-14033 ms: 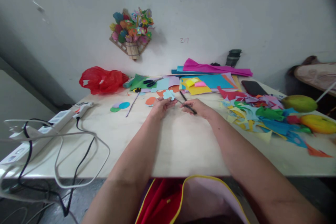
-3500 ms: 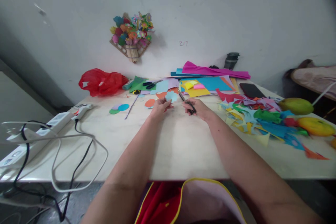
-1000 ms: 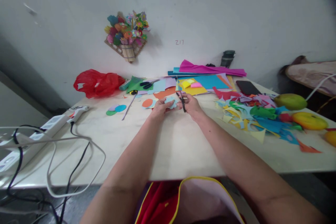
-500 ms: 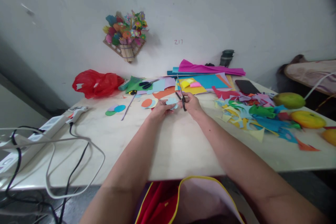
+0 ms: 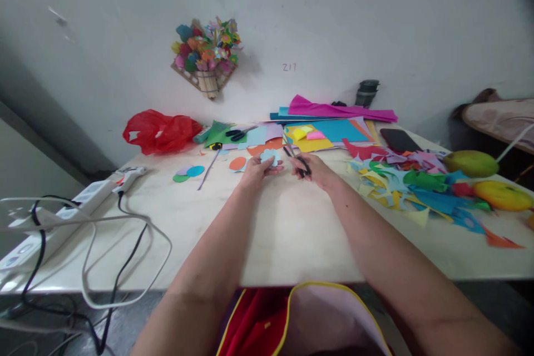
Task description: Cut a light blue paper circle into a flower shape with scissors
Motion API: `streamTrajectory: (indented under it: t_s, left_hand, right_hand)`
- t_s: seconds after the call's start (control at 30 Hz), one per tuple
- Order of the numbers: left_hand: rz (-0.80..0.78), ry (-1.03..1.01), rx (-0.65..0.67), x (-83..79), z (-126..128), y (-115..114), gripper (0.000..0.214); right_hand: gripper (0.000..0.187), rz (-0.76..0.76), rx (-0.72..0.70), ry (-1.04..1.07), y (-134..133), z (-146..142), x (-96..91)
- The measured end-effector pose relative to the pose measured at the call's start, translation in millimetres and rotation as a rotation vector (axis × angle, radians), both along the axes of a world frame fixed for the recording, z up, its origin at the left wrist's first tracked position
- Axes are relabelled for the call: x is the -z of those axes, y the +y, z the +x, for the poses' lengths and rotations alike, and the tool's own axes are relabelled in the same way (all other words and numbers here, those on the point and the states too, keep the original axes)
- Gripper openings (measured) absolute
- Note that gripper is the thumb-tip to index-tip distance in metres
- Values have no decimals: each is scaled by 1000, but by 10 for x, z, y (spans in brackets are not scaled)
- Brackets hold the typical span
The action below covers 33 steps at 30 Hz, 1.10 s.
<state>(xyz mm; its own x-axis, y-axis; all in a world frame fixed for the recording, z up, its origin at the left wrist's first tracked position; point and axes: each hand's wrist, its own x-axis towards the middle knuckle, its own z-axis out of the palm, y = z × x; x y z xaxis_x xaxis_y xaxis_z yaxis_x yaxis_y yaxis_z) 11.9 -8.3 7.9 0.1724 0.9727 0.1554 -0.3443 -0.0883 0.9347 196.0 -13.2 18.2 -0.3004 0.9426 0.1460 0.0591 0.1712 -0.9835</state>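
Note:
A light-blue paper flower (image 5: 270,157) with a scalloped edge is pinched in my left hand (image 5: 259,170). My right hand (image 5: 314,170) grips dark-handled scissors (image 5: 301,163), their blades pointing up and away to the left, apart from the flower. Left of my left hand lies an orange paper circle (image 5: 237,164), with paler paper partly hidden beside it. Green, lilac and blue paper circles (image 5: 195,171) overlap farther left. Behind my hands, an orange paper sheet (image 5: 262,148) lies on the table.
Colourful paper scraps (image 5: 400,181) spread at the right, near mangoes (image 5: 503,196) and a dark phone (image 5: 399,140). Coloured sheets (image 5: 342,130) and another pair of scissors (image 5: 237,134) lie at the back. A red plastic bag (image 5: 162,131) and a power strip (image 5: 89,193) with cables occupy the left.
The scissors have moved away from the light-blue paper, and my right hand has shifted slightly right. The paper's scalloped outline now shows more fully. The whole view has shifted a little.

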Motion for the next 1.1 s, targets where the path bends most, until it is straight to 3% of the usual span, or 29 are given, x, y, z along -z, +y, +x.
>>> streamTrajectory:
  t_s: [0.33,1.1]
  left_hand:
    - [4,-21,-11,25,-23,13,27]
    - [-35,-155,87,61,-35,16,20]
  right_hand:
    - [28,-41,-178,-215,46,100,68]
    - [24,-57,-226,-262,-17,75,11]
